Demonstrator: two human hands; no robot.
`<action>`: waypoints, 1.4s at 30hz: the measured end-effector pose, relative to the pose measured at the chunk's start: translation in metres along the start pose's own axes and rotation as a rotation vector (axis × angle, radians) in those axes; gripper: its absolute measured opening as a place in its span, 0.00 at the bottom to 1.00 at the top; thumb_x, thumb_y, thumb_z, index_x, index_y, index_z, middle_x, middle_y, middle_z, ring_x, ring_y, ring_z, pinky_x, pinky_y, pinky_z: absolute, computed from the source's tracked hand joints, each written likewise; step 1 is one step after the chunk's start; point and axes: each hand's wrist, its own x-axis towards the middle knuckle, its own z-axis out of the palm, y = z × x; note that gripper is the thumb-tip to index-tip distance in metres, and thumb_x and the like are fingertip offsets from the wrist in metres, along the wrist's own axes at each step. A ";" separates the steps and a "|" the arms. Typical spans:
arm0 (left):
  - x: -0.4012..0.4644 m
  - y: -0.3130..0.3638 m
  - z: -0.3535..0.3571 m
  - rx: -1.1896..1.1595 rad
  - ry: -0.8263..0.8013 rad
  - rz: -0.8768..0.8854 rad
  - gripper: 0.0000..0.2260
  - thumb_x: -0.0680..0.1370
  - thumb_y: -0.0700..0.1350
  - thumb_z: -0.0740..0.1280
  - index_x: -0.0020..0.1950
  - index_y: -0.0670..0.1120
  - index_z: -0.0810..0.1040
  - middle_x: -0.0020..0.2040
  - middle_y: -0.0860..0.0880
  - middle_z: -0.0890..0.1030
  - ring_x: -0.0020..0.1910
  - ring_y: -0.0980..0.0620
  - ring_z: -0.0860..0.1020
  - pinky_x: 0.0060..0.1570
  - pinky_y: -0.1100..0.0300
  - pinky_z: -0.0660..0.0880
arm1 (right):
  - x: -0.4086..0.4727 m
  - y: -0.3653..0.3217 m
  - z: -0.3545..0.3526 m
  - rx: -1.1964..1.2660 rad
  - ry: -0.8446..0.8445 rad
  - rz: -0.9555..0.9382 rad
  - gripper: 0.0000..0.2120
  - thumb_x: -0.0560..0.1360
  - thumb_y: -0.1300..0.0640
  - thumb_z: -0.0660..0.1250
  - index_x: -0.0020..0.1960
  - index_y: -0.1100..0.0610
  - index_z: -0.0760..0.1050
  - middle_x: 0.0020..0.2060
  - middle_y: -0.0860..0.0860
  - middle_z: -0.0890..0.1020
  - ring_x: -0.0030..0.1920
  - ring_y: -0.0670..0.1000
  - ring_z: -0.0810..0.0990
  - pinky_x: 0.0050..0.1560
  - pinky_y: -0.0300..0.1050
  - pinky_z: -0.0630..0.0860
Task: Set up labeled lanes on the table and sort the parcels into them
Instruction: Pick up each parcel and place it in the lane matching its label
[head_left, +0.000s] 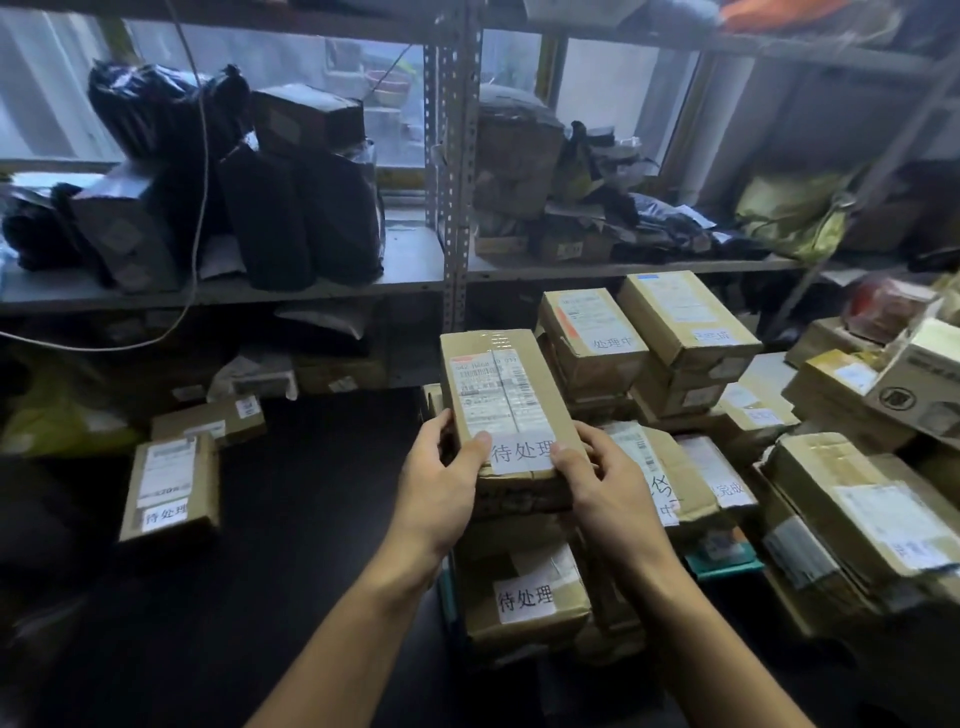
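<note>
A long cardboard parcel (506, 384) with a shipping label and a white paper slip reading 待处理 is held up above the dark table (291, 519). My left hand (441, 483) grips its near left corner, thumb on the slip. My right hand (597, 483) grips the near right corner, thumb on the slip's other end. Below it lies another parcel marked 待处理 (524, 597). On the left of the table rest two parcels, the nearer one (169, 488) also marked 待处理, a smaller one (210, 421) behind it.
Several labeled cardboard parcels are stacked at the right (675, 338), some with slips reading 处理中 or 完成. A metal shelf rack (457, 208) stands behind the table, holding black bags (291, 208) and boxes. A white cable (200, 208) hangs at the left.
</note>
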 end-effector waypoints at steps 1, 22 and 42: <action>0.002 0.000 0.005 0.005 0.013 0.000 0.16 0.79 0.45 0.69 0.66 0.55 0.74 0.58 0.54 0.82 0.57 0.54 0.81 0.61 0.48 0.77 | 0.006 0.001 -0.003 -0.008 -0.018 -0.004 0.07 0.78 0.51 0.67 0.54 0.40 0.78 0.48 0.40 0.85 0.50 0.39 0.83 0.52 0.42 0.80; 0.000 -0.009 0.031 0.156 0.079 0.031 0.12 0.75 0.57 0.63 0.57 0.71 0.75 0.57 0.61 0.83 0.57 0.60 0.81 0.59 0.52 0.77 | 0.030 0.021 -0.022 -0.079 -0.141 -0.040 0.14 0.76 0.41 0.67 0.61 0.37 0.69 0.48 0.32 0.78 0.49 0.27 0.76 0.41 0.22 0.70; -0.009 -0.009 0.026 0.186 0.118 0.135 0.23 0.73 0.60 0.66 0.66 0.69 0.65 0.66 0.66 0.75 0.65 0.66 0.73 0.66 0.58 0.72 | 0.019 0.005 -0.013 -0.424 -0.020 -0.299 0.27 0.77 0.36 0.58 0.72 0.47 0.65 0.67 0.42 0.70 0.68 0.42 0.66 0.68 0.40 0.63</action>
